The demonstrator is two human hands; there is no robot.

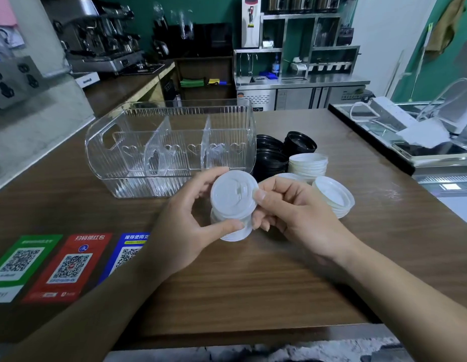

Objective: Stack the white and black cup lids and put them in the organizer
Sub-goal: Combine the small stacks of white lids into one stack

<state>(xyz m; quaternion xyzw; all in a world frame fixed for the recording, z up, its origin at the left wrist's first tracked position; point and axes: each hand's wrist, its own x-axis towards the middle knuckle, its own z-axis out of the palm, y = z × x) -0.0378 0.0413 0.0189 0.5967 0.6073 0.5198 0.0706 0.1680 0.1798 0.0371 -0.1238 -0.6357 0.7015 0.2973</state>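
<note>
Gripping white lids (pixel 233 197), hands (pixel 180 218) apparently mid-counter

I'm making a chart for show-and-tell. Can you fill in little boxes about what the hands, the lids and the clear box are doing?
left hand: holds the white lid stack from the left
right hand: fingers on the stack's top lid
organizer: clear, three compartments, no lids inside
black lids: stacked right of the organizer
other white lids: lying on the table

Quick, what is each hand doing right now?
Left hand: closed around the short stack of round white plastic cup lids.
Right hand: pinching the top lid of that stack.
</note>
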